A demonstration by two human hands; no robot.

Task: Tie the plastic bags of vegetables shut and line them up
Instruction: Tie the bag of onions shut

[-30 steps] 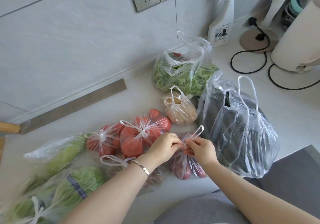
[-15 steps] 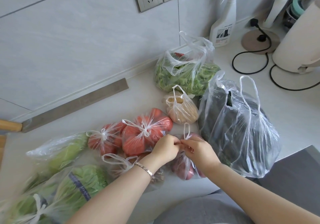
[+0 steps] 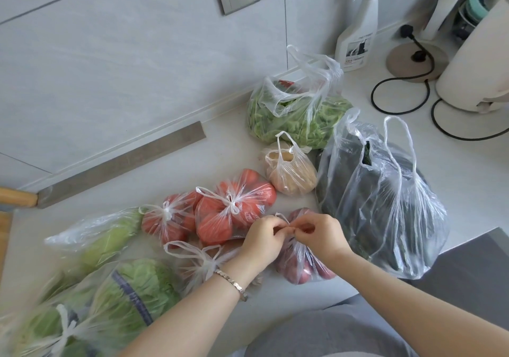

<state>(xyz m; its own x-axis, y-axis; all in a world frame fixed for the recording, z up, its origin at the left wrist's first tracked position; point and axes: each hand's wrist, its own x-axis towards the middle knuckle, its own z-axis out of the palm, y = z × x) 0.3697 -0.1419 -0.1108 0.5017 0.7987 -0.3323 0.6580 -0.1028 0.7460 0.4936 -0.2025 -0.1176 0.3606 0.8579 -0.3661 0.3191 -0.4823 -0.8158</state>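
my left hand and right hand pinch the clear bag by its thin handles (round reddish vegetables inside), beside the tomatoes.

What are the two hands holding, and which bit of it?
The left hand and the right hand both pinch the small bag of reddish vegetables by the handles at its top.

No legible text; print on the label of the spray bottle too small
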